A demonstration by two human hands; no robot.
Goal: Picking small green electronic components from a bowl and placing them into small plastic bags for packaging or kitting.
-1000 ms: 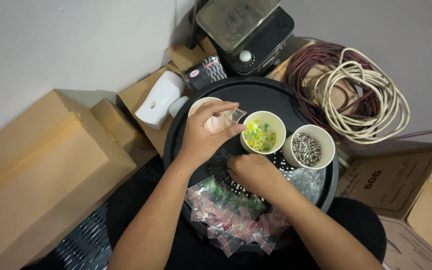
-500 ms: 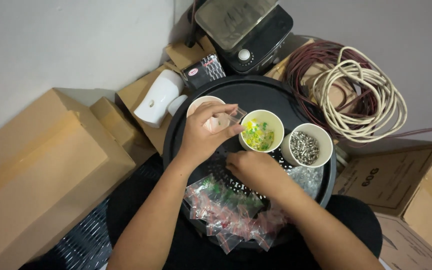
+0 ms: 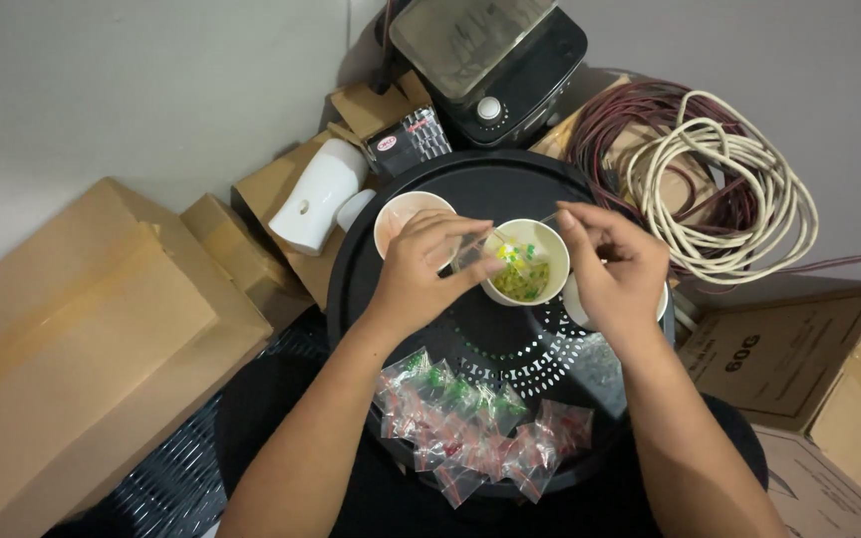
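The left hand (image 3: pixel 421 274) pinches a small clear plastic bag (image 3: pixel 472 251) between thumb and fingertips, holding it just over the rim of a white paper cup (image 3: pixel 527 261) filled with small yellow and green pieces. The right hand (image 3: pixel 605 264) hangs over the far side of the same cup, fingertips drawn narrowly together as if nipping something tiny; what it grips, if anything, is too small to tell. A second white cup (image 3: pixel 403 214), pale inside, sits just left of the first and is partly covered by the left hand. A third cup is almost hidden under the right hand.

All the cups rest on a round black tray (image 3: pixel 495 184) with a ring of perforations. At its near edge lies a heap of small sealed bags (image 3: pixel 470 423) with red and green contents.

Around the tray: cardboard boxes (image 3: pixel 82 339), a white plastic device (image 3: pixel 316 204), a black appliance with a dial (image 3: pixel 490 60), and coiled cream and dark red cables (image 3: pixel 719 179).

Likely risks: the bag mouth is small and limp, so pieces could miss it and scatter across the tray or drop through the perforations; a wrist could also nudge the light cups and tip them
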